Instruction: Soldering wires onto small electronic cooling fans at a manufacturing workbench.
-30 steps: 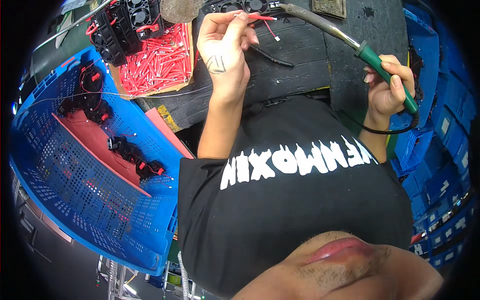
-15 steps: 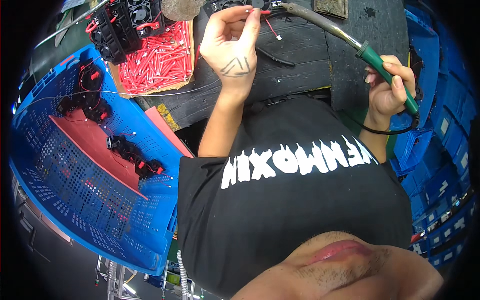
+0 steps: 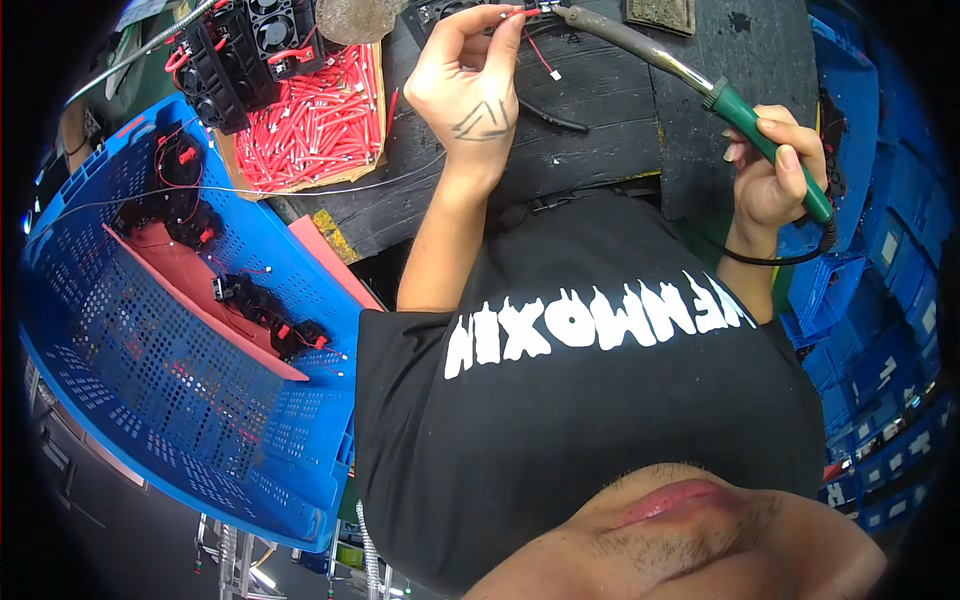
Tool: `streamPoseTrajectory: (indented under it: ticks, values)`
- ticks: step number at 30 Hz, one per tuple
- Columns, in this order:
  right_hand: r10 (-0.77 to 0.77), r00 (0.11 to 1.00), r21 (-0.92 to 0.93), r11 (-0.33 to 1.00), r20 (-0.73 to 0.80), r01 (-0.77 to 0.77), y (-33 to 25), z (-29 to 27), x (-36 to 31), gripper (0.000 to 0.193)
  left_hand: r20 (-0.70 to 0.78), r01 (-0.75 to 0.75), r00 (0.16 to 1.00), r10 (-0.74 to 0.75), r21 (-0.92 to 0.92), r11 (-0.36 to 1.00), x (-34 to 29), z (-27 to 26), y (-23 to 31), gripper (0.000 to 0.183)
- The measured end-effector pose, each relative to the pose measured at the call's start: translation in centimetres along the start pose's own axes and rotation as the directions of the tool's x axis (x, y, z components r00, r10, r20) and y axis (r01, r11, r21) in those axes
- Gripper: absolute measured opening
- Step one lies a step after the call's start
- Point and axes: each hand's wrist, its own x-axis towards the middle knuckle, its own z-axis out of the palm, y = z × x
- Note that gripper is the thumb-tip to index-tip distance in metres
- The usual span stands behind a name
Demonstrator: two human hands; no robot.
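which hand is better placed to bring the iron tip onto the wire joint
The right hand: it grips the soldering iron by its green handle, tip already beside the red wire. The left hand is busy pinching that wire.

Soldering iron [image 3: 700,85] tip hidden behind left hand [image 3: 470,85] fingertips at top edge. Part pinched there too small to tell. Stack of black fans [image 3: 240,45] cut off by top edge. Blue crate [image 3: 150,400] far corner lost in dark rim.
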Motion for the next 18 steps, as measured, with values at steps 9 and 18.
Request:
streamPoseTrajectory:
  ticks: [9, 18]
  values:
    - [-0.001, 1.000, -0.034, 0.999, 0.001, 0.001, 0.3, -0.1, -0.1, 0.030, 0.032, -0.027, 0.999, 0.024, 0.092, 0.995, 0.0, 0.3, -0.3, 0.014]
    - [0.022, 1.000, 0.005, 1.000, -0.004, -0.022, 0.6, -0.3, 0.0, 0.030, 0.038, -0.049, 0.998, 0.047, 0.053, 0.997, 0.0, 0.9, 0.0, 0.013]
